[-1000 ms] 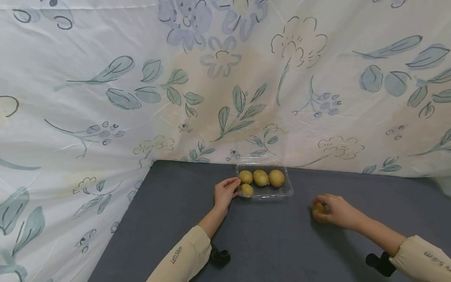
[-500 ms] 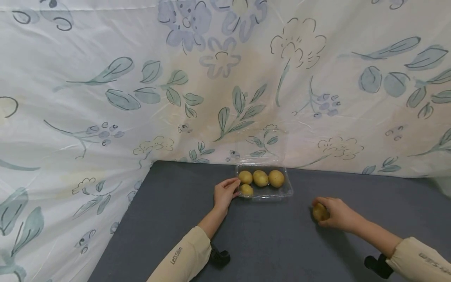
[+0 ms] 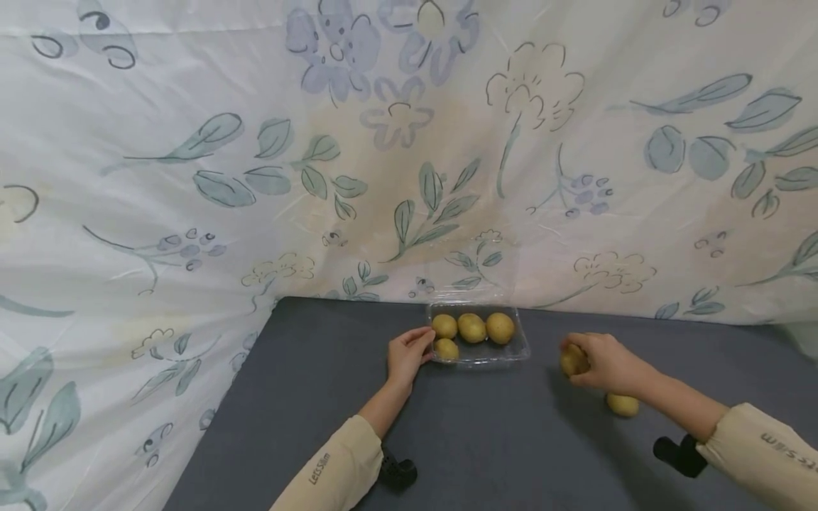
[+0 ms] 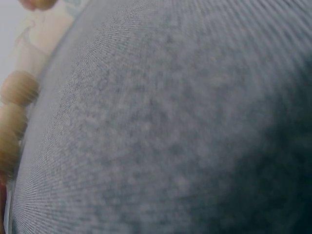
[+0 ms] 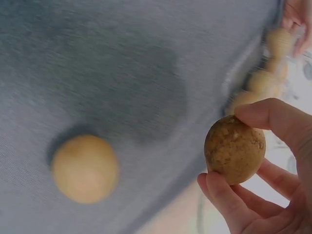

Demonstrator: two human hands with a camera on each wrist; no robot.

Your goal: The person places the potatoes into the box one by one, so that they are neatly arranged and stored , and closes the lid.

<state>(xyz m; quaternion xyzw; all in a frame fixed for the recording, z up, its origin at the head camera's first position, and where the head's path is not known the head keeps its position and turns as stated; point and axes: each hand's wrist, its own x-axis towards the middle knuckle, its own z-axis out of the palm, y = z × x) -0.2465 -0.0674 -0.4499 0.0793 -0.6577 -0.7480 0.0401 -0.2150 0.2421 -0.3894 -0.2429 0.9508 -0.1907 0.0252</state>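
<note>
My right hand (image 3: pixel 610 363) pinches a potato (image 5: pixel 235 149) between thumb and fingers, above the table; its skin has a rough brown patch. Another potato (image 3: pixel 623 405) lies on the table below that hand, partly behind the wrist. My left hand (image 3: pixel 409 355) grips the left edge of a clear plastic clamshell box (image 3: pixel 492 360). Inside the box sit several potatoes (image 3: pixel 472 328), three in the back row and one at the front left. The box's clear lid (image 3: pixel 473 266) stands raised behind it. Blurred potatoes (image 4: pixel 19 88) show at the left edge of the left wrist view.
A dark grey table (image 3: pixel 319 397) lies under everything. Behind its far edge hangs a white cloth (image 3: pixel 287 106) with printed flowers and leaves. Dark wrist mounts (image 3: pixel 399 472) stick out below both sleeves.
My right hand has lifted its potato off the table, up and slightly left. The other potato has come into sight beneath it. My left hand stays at the box.
</note>
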